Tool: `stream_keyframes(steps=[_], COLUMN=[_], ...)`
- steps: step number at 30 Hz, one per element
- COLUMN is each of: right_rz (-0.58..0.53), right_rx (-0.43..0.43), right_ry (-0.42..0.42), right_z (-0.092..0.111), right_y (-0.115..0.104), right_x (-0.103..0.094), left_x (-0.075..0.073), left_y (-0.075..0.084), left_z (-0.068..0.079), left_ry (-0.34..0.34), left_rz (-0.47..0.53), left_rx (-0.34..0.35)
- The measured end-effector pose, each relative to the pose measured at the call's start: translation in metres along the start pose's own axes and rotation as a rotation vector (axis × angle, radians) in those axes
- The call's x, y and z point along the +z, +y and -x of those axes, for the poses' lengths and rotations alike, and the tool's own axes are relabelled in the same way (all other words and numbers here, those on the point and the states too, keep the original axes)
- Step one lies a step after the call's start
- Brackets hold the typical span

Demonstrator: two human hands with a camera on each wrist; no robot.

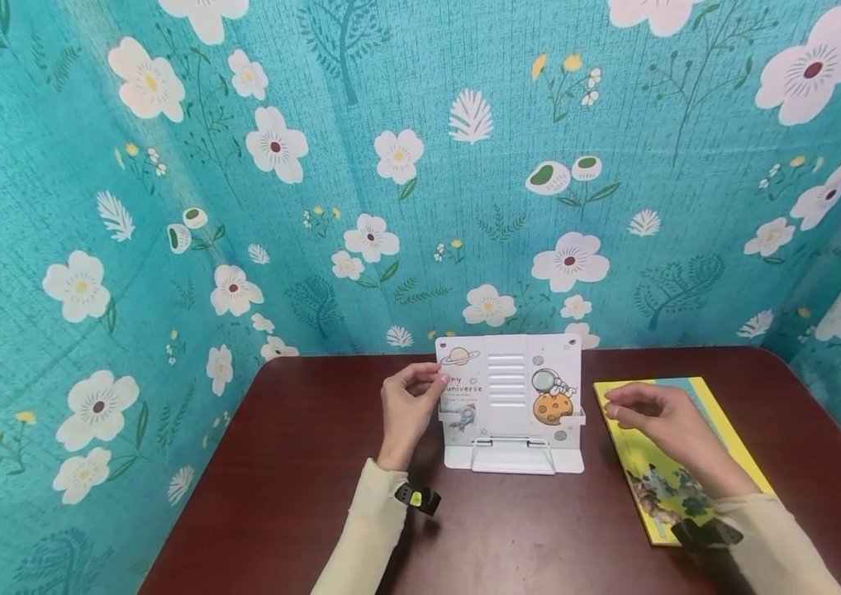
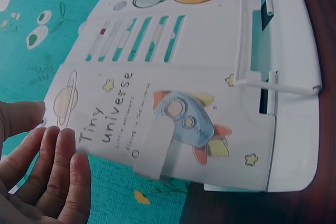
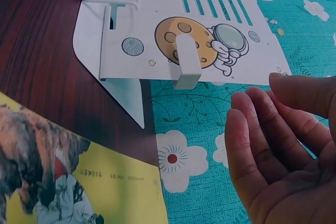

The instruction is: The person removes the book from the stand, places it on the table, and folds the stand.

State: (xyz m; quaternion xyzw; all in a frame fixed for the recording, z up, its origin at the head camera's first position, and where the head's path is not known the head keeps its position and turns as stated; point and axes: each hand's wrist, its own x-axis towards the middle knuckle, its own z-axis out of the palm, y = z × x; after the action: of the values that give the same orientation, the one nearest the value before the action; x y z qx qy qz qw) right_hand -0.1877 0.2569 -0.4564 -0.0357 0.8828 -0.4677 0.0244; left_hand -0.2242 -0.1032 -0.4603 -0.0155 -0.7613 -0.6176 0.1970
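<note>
Book stand is propped on the table; nothing is seen gripped by the loosely curved, half-spread left hand or right hand; if brushed by the nearer left, it could be skewed.

White rectangular stand with slots: orange cratered moon, blue rocket, yellow stars are printed on it. Yellow rectangular book: pale-blue band. Reddish-brown wood-grained table. Turquoise cloth hanging: white flowers, green leaves. Cream long sleeves.
</note>
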Motion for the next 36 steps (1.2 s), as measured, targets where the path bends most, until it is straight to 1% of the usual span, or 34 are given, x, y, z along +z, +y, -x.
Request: stream_keyframes(steps=[1,2,6,9,14,21,27,32,36], right_rz=[-0.002,-0.003,0.001,0.011,0.006,-0.048,-0.051,-0.066,-0.089], right_rx=[0.001,0.002,-0.017,-0.027,-0.028,-0.028,-0.001,-0.026,-0.042], right_ry=[0.002,0.004,0.019,0.031,0.048,0.062,0.066,0.078,0.082], right_z=[-0.001,-0.002,-0.005,-0.007,-0.009,-0.013,-0.017,-0.021,-0.025], right_y=[-0.001,-0.001,-0.003,-0.004,-0.007,-0.007,-0.004,-0.003,-0.004], right_x=[0.0,0.001,0.004,0.006,0.009,0.011,0.014,0.018,0.022], left_x=[0.0,-0.001,-0.004,-0.006,-0.005,-0.003,-0.003,-0.005,-0.003], left_y=[0.003,0.002,-0.004,-0.014,-0.022,-0.024,-0.026,-0.029,-0.032], left_z=[0.0,-0.001,-0.003,-0.005,-0.005,-0.004,-0.003,-0.003,-0.004], left_ry=[0.008,0.016,0.028,0.021,0.004,-0.008,-0.034,-0.039,-0.06], left_rz=[0.003,-0.003,0.008,0.027,0.005,-0.029,-0.06,-0.077,-0.072], left_rx=[-0.005,-0.01,-0.016,-0.015,-0.041,-0.062,-0.078,-0.09,-0.099])
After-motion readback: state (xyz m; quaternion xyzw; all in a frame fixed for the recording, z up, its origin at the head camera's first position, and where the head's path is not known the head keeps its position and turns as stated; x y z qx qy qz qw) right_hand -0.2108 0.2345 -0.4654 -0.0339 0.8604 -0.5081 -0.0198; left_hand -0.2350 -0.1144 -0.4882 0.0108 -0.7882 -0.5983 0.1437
